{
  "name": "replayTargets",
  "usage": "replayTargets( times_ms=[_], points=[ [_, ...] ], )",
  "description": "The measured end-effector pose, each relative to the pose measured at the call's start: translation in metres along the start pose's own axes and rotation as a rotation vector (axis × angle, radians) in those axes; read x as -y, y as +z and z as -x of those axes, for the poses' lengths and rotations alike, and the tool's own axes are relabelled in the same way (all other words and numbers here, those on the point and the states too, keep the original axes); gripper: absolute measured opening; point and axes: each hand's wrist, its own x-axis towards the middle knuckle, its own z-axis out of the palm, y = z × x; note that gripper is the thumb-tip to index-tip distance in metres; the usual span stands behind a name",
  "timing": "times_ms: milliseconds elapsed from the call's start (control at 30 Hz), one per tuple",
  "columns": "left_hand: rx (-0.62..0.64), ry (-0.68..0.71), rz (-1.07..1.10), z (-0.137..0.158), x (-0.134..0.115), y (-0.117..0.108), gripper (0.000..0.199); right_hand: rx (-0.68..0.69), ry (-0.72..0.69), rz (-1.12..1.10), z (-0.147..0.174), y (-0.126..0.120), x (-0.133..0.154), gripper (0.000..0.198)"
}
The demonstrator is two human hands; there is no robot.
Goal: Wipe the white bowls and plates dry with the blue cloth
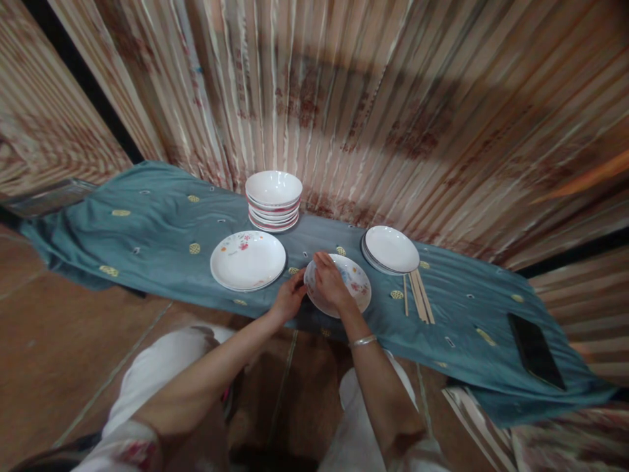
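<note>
A floral plate [361, 303] sits near the table's front edge, directly before me. My left hand [289, 298] is at its left rim, with the fingers closed on the edge. Over the left part of the same plate lies my right hand [328, 280], its fingers stretched out toward the far rim. That hand covers some of the floral print. To the left is a larger oval plate [246, 265] with a flower pattern, apparently on top of another. White round plates [392, 249] are stacked to the right.
Several white bowls [274, 190] stand stacked at the back by the curtain [314, 98]. Wooden chopsticks [419, 298] lie by the right plates. A black phone [535, 351] rests at the right end of the teal tablecloth [162, 229]. Dark poles rise at both sides.
</note>
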Motion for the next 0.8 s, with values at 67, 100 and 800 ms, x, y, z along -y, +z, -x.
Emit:
replayTargets(
  times_ms=[67,100,800],
  points=[
    [-0.050,-0.062,0.031,-0.001,0.006,0.000,0.053,0.035,-0.012,-0.022,0.001,0.000,0.006,0.056],
    [-0.076,-0.091,0.043,-0.001,0.009,0.000,0.058,0.052,-0.022,-0.027,0.002,0.000,0.008,0.056],
    [-0.247,-0.247,0.120,-0.002,-0.008,-0.004,0.064,0.126,-0.138,-0.163,0.038,-0.023,0.046,0.053]
  ],
)
